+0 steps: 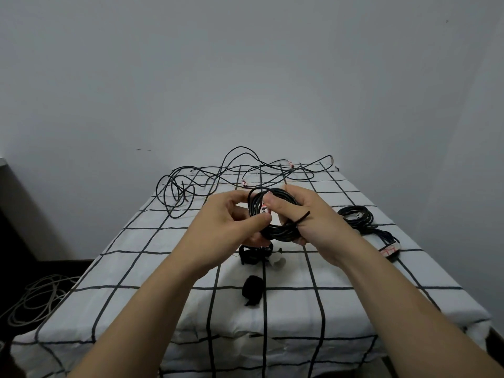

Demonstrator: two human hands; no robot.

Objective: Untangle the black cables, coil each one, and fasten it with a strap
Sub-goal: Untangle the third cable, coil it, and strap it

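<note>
1. The table (163,268), under a white cloth with a black grid, carries everything.
2. The loose tangle (218,173) of black cables sprawls at the table's far end, from 11 to 1 o'clock. I'd say that work is not yet begun.
3. The right hand (308,214) is curled round the coiled cable (278,231), which it holds above the middle of the table. The left hand (229,219) pinches at the coil's 9 o'clock side.
4. A finished coil (357,216) lies on the cloth at 3 o'clock from the hands.
5. A black strap roll (252,293) sits at 6 o'clock, nearer the person, with dark strap pieces (253,255) between it and the hands.
6. A thin strap (302,217) crosses the coil at the right thumb's base. Fastening looks to be the step in hand; next, the free end needs drawing snug round all the loops and closing, without the right hand loosening its hold.
</note>
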